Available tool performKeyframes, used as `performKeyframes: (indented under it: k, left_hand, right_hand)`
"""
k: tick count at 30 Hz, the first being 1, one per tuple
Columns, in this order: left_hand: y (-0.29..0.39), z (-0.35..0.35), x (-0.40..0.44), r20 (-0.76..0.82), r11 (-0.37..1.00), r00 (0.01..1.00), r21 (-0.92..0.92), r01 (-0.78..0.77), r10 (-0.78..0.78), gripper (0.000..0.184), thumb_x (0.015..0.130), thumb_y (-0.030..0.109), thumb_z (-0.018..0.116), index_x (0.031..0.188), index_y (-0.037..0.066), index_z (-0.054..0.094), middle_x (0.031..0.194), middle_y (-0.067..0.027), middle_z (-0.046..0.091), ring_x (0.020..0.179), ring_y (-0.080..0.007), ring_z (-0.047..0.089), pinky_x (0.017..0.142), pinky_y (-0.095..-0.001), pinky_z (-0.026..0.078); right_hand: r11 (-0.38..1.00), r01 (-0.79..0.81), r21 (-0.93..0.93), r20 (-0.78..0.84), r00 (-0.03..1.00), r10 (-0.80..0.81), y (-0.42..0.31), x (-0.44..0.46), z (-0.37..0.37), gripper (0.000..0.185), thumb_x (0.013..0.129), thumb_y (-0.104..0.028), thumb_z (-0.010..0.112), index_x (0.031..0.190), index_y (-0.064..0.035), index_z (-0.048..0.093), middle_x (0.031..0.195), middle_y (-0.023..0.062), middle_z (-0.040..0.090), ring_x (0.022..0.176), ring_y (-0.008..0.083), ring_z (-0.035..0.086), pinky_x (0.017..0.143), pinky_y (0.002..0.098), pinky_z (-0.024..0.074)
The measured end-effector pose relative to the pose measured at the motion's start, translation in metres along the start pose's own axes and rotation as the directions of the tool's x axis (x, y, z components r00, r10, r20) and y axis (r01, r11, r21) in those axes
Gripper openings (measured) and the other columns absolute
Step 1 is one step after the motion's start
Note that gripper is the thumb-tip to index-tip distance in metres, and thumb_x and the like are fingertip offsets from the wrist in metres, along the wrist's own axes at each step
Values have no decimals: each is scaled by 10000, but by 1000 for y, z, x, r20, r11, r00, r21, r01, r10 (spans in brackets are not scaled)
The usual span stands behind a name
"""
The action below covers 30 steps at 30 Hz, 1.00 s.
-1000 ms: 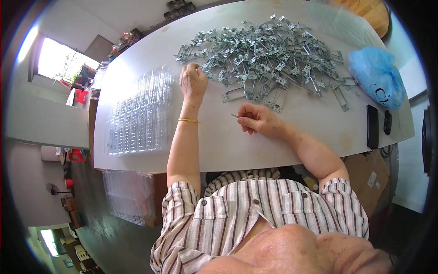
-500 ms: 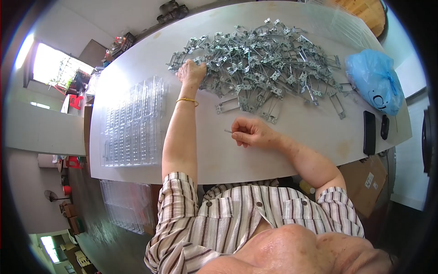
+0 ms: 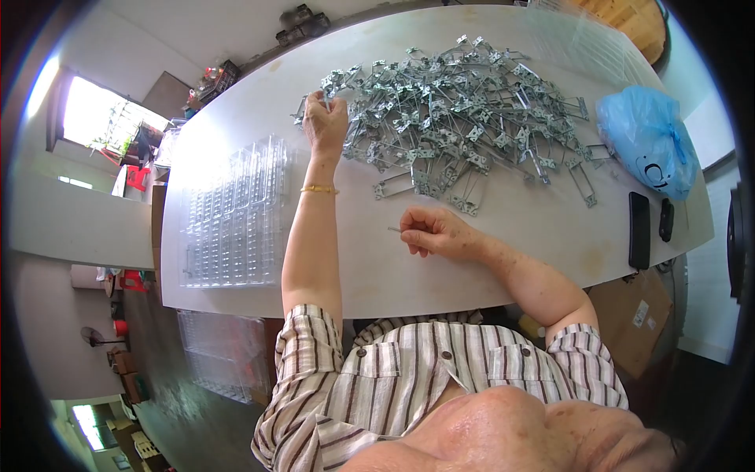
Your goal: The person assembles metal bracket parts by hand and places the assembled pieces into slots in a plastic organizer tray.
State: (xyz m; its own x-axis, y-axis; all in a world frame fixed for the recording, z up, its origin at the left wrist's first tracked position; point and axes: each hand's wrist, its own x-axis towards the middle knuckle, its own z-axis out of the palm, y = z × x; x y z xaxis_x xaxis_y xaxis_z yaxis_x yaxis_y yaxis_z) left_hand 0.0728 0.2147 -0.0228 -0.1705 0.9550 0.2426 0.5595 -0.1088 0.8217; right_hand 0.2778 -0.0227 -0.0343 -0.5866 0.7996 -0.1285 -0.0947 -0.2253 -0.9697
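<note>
The bracket heap (image 3: 468,110) lies on the table (image 3: 377,275). At its left end is the left hand (image 3: 325,126), fingers curled — whether they grip a bracket, I cannot tell. On the heap's near side, apart from it, the right hand (image 3: 434,233) pinches a pin (image 3: 395,229) between thumb and forefinger, one end poking out leftward. Clear trays (image 3: 236,228) lie left of the heap; right of it, a blue bag (image 3: 649,141) and a phone (image 3: 639,230).
</note>
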Motion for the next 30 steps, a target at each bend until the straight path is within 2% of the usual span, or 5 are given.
performKeyframes:
  k: [4,7,11,23,30]
  left_hand:
    - [27,-22,-46,446,437,881,-768,469,-160,425,904,201,572,1233,-65,618,944,-127,644,764,-205,629,627,-350,526]
    - [21,-33,-67,702,61,707,-712,699,86,452,931,221,492,1259,-64,615,943,-125,634,703,-200,566,566,-315,455]
    - [23,-40,-100,744,-15,659,-662,750,108,502,956,249,427,1299,-71,604,950,-119,629,685,-200,537,548,-308,425]
    - [24,-49,-165,682,710,731,-530,464,32,438,944,89,665,1339,-28,520,945,-28,608,678,-83,590,511,-238,474]
    - [26,-49,-182,567,849,791,-514,121,231,481,910,29,691,1355,30,509,996,5,571,792,-29,548,648,-196,468]
  right_hand:
    - [999,-11,34,-23,1000,11,3,0,-2,106,1066,-182,591,1050,-78,603,803,15,657,686,69,594,609,226,480]
    - [999,-19,38,-50,999,20,-2,-1,-1,110,1068,-191,586,1044,-87,613,806,14,659,681,73,596,609,228,478]
    - [998,30,51,-75,997,-26,-3,-1,-1,112,1068,-199,589,1044,-93,614,815,14,662,683,78,605,599,229,478]
    - [913,407,14,-416,833,-365,12,13,-5,72,1056,-140,612,1118,-105,598,1019,23,629,799,96,655,582,240,511]
    - [879,439,-185,-412,778,-475,9,11,-2,83,1039,-90,632,1115,-80,599,1237,59,554,832,112,660,621,247,538]
